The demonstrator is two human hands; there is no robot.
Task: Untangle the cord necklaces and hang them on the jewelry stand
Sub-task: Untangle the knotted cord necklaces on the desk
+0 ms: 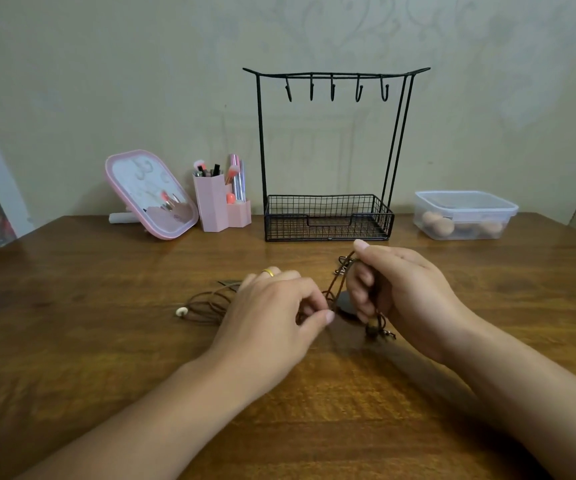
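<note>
A tangle of brown cord necklaces lies on the wooden table, with a white bead at its left end and a dark pendant between my hands. My left hand, wearing a gold ring, pinches a cord near the pendant. My right hand grips a bunch of cords, lifted slightly, with beads hanging below its fingers. The black wire jewelry stand is upright at the back of the table. Its several hooks are bare and its basket base holds nothing.
A pink tilted mirror and a pink holder with brushes stand at the back left. A clear lidded box with round beige items sits at the back right. A wall rises directly behind.
</note>
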